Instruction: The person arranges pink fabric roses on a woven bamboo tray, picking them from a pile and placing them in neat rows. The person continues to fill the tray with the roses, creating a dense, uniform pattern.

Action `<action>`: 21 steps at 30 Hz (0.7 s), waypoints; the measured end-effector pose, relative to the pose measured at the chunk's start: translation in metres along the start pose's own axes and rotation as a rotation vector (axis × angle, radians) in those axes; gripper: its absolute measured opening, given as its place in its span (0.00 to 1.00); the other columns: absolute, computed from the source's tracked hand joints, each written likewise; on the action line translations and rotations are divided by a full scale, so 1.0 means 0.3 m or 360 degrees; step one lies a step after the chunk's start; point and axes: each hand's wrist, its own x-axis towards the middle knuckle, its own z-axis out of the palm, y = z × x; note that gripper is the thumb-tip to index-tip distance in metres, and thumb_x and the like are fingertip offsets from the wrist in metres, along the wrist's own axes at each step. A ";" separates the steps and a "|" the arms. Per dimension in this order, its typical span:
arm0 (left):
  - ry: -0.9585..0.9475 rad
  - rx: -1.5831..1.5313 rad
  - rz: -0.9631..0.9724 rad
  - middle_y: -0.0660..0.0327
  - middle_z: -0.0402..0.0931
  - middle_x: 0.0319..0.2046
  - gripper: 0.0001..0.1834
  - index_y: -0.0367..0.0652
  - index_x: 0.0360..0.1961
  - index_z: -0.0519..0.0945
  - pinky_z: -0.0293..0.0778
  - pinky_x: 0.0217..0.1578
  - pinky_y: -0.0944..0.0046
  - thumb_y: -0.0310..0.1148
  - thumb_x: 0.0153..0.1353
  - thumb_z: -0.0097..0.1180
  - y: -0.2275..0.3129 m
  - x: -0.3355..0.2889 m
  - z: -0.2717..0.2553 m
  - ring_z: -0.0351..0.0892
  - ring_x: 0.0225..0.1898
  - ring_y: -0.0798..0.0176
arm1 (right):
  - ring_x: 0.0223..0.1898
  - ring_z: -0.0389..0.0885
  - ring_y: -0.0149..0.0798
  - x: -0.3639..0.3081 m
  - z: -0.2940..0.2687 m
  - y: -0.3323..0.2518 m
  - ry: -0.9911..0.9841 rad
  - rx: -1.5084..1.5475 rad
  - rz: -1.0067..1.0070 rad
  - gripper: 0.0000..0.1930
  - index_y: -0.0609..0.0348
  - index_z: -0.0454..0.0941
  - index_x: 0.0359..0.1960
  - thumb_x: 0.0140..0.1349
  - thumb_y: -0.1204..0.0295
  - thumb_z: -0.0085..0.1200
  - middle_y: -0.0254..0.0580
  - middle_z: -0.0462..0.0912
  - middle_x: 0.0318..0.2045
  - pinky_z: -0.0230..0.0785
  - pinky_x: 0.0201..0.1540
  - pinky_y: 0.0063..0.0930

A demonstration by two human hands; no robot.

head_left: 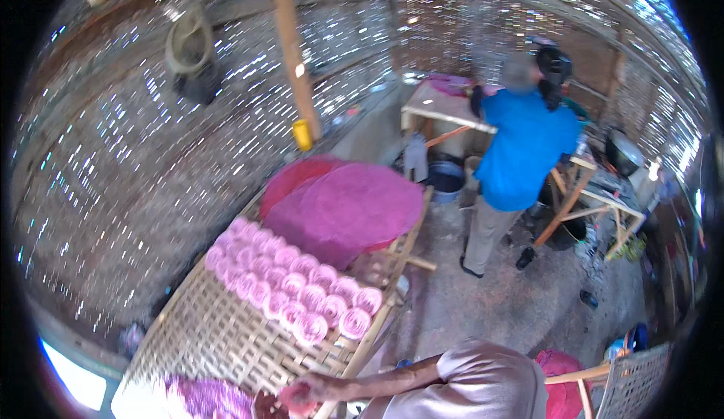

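Note:
My right hand reaches in at the lower edge, its forearm coming from the right out of a pale sleeve. Its fingers close round a small pink rosette-like piece, slightly blurred. Beside that piece, my left hand shows only in part, dark and cut by the lower edge; its fingers cannot be made out. Several rows of pale pink coiled rosettes lie ahead on a woven cane-strip bed. Beyond them, large round sheets, magenta and red, overlap at the bed's far end.
A person in a blue shirt stands at a pale table at the back. Dark buckets stand beneath it. Purple patterned cloth lies at lower left. A wooden post rises by the woven wall; a woven chair stands at right.

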 end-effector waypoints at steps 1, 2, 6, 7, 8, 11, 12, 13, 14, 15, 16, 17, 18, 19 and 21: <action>0.0079 0.0167 0.0078 0.56 0.80 0.45 0.27 0.39 0.56 0.78 0.75 0.45 0.61 0.24 0.53 0.67 0.024 -0.048 -0.001 0.78 0.45 0.59 | 0.31 0.79 0.27 -0.008 0.024 -0.052 0.0010 0.0114 0.0083 0.17 0.64 0.81 0.44 0.66 0.60 0.61 0.30 0.82 0.29 0.74 0.33 0.25; 0.0160 0.0332 0.0153 0.55 0.79 0.49 0.29 0.40 0.58 0.76 0.71 0.50 0.56 0.25 0.52 0.65 0.049 -0.094 0.011 0.75 0.50 0.55 | 0.33 0.79 0.24 0.000 -0.020 -0.039 -0.0302 0.0365 0.0173 0.14 0.61 0.82 0.46 0.68 0.63 0.59 0.31 0.83 0.31 0.74 0.36 0.23; 0.0396 0.1312 0.0174 0.50 0.71 0.62 0.34 0.41 0.65 0.70 0.59 0.65 0.43 0.27 0.53 0.59 0.094 -0.143 -0.050 0.67 0.64 0.46 | 0.39 0.82 0.29 -0.076 -0.085 -0.052 0.0366 0.0313 0.0263 0.14 0.63 0.80 0.49 0.65 0.69 0.59 0.36 0.85 0.40 0.76 0.44 0.26; 0.0393 0.1543 0.0271 0.49 0.69 0.63 0.34 0.40 0.65 0.70 0.58 0.66 0.44 0.27 0.54 0.58 0.085 -0.158 -0.098 0.63 0.67 0.43 | 0.38 0.82 0.30 -0.091 -0.121 0.010 0.0518 0.0078 0.0202 0.14 0.64 0.80 0.48 0.64 0.70 0.59 0.37 0.85 0.39 0.77 0.44 0.27; 0.0367 0.1766 0.0377 0.47 0.67 0.65 0.33 0.40 0.66 0.69 0.58 0.67 0.44 0.28 0.56 0.56 0.078 -0.169 -0.141 0.60 0.69 0.40 | 0.37 0.82 0.31 -0.111 -0.151 0.041 0.0680 -0.0170 0.0118 0.13 0.64 0.80 0.47 0.62 0.72 0.60 0.37 0.85 0.39 0.77 0.43 0.28; 0.0193 0.1968 0.0199 0.42 0.61 0.69 0.32 0.38 0.65 0.70 0.54 0.69 0.44 0.31 0.58 0.55 0.083 -0.222 -0.262 0.52 0.72 0.34 | 0.35 0.82 0.36 -0.128 -0.175 -0.036 0.0790 -0.0817 0.0083 0.13 0.64 0.80 0.44 0.59 0.70 0.61 0.43 0.85 0.35 0.74 0.38 0.32; 0.0121 0.1985 0.0189 0.41 0.59 0.69 0.32 0.38 0.66 0.70 0.54 0.69 0.43 0.31 0.58 0.55 0.082 -0.231 -0.281 0.52 0.72 0.34 | 0.37 0.81 0.32 -0.129 -0.178 -0.078 0.0778 -0.1000 0.0192 0.13 0.64 0.80 0.44 0.59 0.74 0.60 0.40 0.84 0.36 0.73 0.38 0.30; 0.0077 0.2004 0.0194 0.41 0.58 0.70 0.31 0.37 0.65 0.70 0.54 0.70 0.43 0.31 0.58 0.55 0.093 -0.232 -0.285 0.52 0.72 0.32 | 0.32 0.82 0.44 -0.120 -0.189 -0.070 0.0872 -0.1040 0.0114 0.14 0.65 0.79 0.41 0.58 0.68 0.62 0.51 0.82 0.31 0.73 0.36 0.37; 0.0030 0.2076 0.0255 0.42 0.59 0.70 0.31 0.36 0.65 0.70 0.54 0.70 0.43 0.31 0.58 0.54 0.106 -0.230 -0.286 0.53 0.71 0.33 | 0.36 0.84 0.47 -0.121 -0.207 -0.090 0.0888 -0.1201 0.0201 0.15 0.64 0.79 0.45 0.58 0.70 0.61 0.53 0.84 0.35 0.75 0.40 0.37; -0.0020 0.2147 0.0319 0.42 0.59 0.70 0.30 0.36 0.64 0.71 0.53 0.70 0.43 0.30 0.58 0.54 0.122 -0.227 -0.285 0.53 0.71 0.33 | 0.39 0.85 0.49 -0.122 -0.219 -0.078 0.0967 -0.1212 0.0054 0.17 0.63 0.78 0.48 0.59 0.70 0.61 0.54 0.84 0.37 0.75 0.42 0.37; -0.0062 0.2214 0.0389 0.43 0.59 0.70 0.30 0.35 0.64 0.71 0.53 0.70 0.44 0.30 0.58 0.54 0.132 -0.217 -0.282 0.53 0.71 0.34 | 0.42 0.85 0.51 -0.113 -0.226 -0.084 0.1039 -0.1226 -0.0100 0.19 0.62 0.78 0.51 0.59 0.71 0.60 0.55 0.84 0.40 0.75 0.44 0.38; -0.0103 0.2171 0.0420 0.44 0.62 0.69 0.28 0.35 0.62 0.73 0.53 0.71 0.45 0.28 0.58 0.55 0.136 -0.205 -0.276 0.55 0.71 0.38 | 0.47 0.84 0.53 -0.128 -0.225 -0.129 0.1010 -0.1203 0.0139 0.22 0.60 0.76 0.56 0.59 0.70 0.60 0.56 0.84 0.44 0.75 0.49 0.39; -0.0151 0.2145 0.0418 0.45 0.63 0.68 0.28 0.35 0.61 0.73 0.53 0.71 0.45 0.28 0.57 0.55 0.138 -0.193 -0.271 0.56 0.71 0.39 | 0.47 0.84 0.54 -0.142 -0.233 -0.121 0.1079 -0.1287 0.0175 0.22 0.60 0.76 0.56 0.59 0.70 0.60 0.56 0.84 0.44 0.75 0.49 0.40; -0.0201 0.2124 0.0426 0.45 0.65 0.67 0.28 0.35 0.61 0.74 0.53 0.71 0.45 0.28 0.57 0.56 0.147 -0.174 -0.265 0.57 0.71 0.40 | 0.47 0.84 0.54 -0.148 -0.241 -0.119 0.1155 -0.1367 0.0204 0.22 0.60 0.76 0.56 0.59 0.69 0.60 0.56 0.84 0.44 0.75 0.49 0.41; -0.0220 0.2137 0.0562 0.47 0.73 0.58 0.29 0.37 0.60 0.75 0.60 0.66 0.47 0.28 0.54 0.59 0.138 -0.151 -0.259 0.67 0.64 0.43 | 0.47 0.83 0.53 -0.158 -0.244 -0.126 0.1266 -0.1488 0.0352 0.22 0.59 0.77 0.54 0.58 0.68 0.61 0.54 0.84 0.44 0.75 0.49 0.44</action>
